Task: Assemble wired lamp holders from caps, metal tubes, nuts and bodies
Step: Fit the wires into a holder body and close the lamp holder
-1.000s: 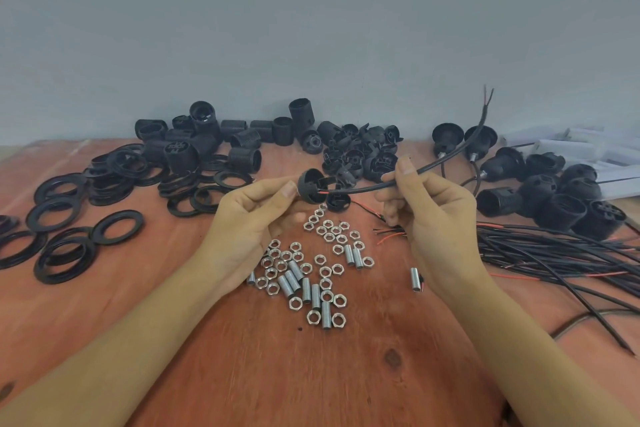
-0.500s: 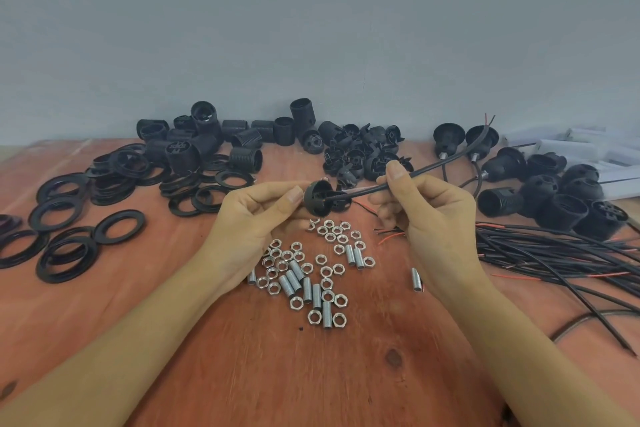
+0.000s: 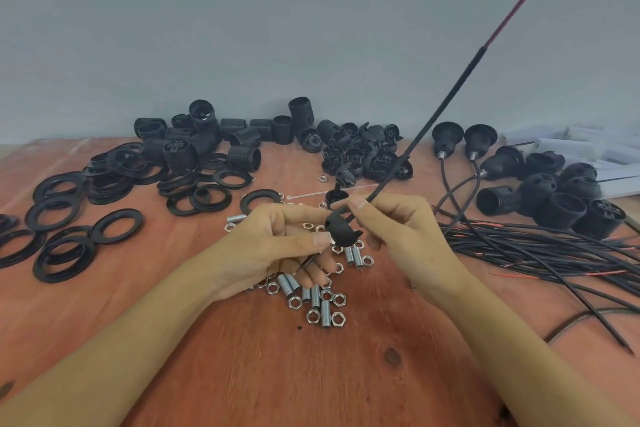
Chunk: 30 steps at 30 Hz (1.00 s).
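My left hand (image 3: 277, 246) pinches a small black cap (image 3: 341, 230) between thumb and fingers above the pile of nuts and metal tubes (image 3: 317, 302). A black cable (image 3: 446, 104) runs through the cap and rises steeply up and right, its red and black ends blurred near the wall. My right hand (image 3: 401, 236) pinches that cable just above the cap. A short bit of the cable shows below my left fingers.
Black rings (image 3: 69, 218) lie spread at the left. Threaded bodies (image 3: 207, 142) and loose caps (image 3: 367, 156) are heaped at the back. Finished wired holders (image 3: 540, 191) sit at the right above a bundle of cables (image 3: 540, 253). The wooden table (image 3: 242, 374) lies below.
The cable has swung from nearly level to steeply upright. The cap has turned and dropped slightly, and my two hands have come closer together.
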Each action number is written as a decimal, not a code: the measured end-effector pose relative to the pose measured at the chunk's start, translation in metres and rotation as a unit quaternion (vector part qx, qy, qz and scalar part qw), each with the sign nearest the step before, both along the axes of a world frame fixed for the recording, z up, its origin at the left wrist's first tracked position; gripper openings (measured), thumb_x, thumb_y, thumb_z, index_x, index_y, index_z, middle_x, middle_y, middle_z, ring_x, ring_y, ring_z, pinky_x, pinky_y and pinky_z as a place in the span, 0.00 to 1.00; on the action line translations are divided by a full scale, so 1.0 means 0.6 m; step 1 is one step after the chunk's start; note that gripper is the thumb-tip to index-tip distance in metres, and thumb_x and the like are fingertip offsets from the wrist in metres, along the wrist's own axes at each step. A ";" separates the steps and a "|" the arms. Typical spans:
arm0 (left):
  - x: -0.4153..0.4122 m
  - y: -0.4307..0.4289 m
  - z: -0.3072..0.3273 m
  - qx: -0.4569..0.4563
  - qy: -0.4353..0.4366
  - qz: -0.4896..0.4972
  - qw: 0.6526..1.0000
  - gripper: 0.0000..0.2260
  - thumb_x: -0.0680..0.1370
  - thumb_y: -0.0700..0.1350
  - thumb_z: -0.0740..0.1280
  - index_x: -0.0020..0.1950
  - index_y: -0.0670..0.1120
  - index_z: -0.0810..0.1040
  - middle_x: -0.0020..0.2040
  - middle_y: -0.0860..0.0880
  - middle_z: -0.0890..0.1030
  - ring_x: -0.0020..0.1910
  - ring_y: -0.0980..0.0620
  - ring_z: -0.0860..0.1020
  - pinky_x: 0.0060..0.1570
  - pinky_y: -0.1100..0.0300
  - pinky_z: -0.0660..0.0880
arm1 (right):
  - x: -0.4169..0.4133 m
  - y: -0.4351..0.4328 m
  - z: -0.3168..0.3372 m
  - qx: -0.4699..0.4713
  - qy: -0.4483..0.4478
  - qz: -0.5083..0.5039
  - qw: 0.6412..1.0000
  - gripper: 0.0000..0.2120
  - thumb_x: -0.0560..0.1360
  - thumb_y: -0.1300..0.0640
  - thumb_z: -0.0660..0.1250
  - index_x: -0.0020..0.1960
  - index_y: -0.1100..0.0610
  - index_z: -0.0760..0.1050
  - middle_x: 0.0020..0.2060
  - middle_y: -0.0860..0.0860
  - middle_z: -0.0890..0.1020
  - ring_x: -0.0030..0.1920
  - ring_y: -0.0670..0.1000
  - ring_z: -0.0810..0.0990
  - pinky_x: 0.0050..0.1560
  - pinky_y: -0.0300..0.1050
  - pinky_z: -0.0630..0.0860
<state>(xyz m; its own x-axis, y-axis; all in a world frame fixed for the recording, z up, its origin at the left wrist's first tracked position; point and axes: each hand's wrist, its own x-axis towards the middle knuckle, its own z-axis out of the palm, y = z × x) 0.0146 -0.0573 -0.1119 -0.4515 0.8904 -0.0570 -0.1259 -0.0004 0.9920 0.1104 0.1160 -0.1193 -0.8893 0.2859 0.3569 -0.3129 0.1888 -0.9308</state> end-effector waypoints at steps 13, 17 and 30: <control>0.008 0.000 0.011 0.034 -0.015 -0.038 0.999 0.12 0.70 0.44 0.74 0.53 0.51 0.85 0.35 0.43 0.84 0.29 0.52 0.82 0.28 0.65 0.77 | -0.006 0.003 0.002 -0.156 -0.050 -0.008 0.986 0.17 0.80 0.50 0.61 0.36 0.51 0.82 0.27 0.49 0.67 0.25 0.46 0.60 0.26 0.39 0.59; 0.010 0.002 0.010 0.030 -0.009 -0.018 0.999 0.12 0.69 0.45 0.73 0.52 0.50 0.85 0.35 0.43 0.84 0.27 0.53 0.81 0.26 0.65 0.76 | -0.005 -0.002 0.008 -0.194 -0.056 0.029 0.979 0.10 0.75 0.47 0.68 0.42 0.51 0.84 0.28 0.46 0.66 0.25 0.45 0.60 0.26 0.38 0.59; 0.018 0.009 0.006 0.038 0.024 -0.009 0.999 0.09 0.70 0.42 0.75 0.47 0.53 0.83 0.33 0.42 0.83 0.26 0.50 0.80 0.27 0.62 0.76 | -0.002 0.015 0.005 -0.177 -0.121 0.061 0.975 0.20 0.68 0.47 0.72 0.44 0.65 0.79 0.27 0.47 0.69 0.25 0.44 0.60 0.26 0.38 0.56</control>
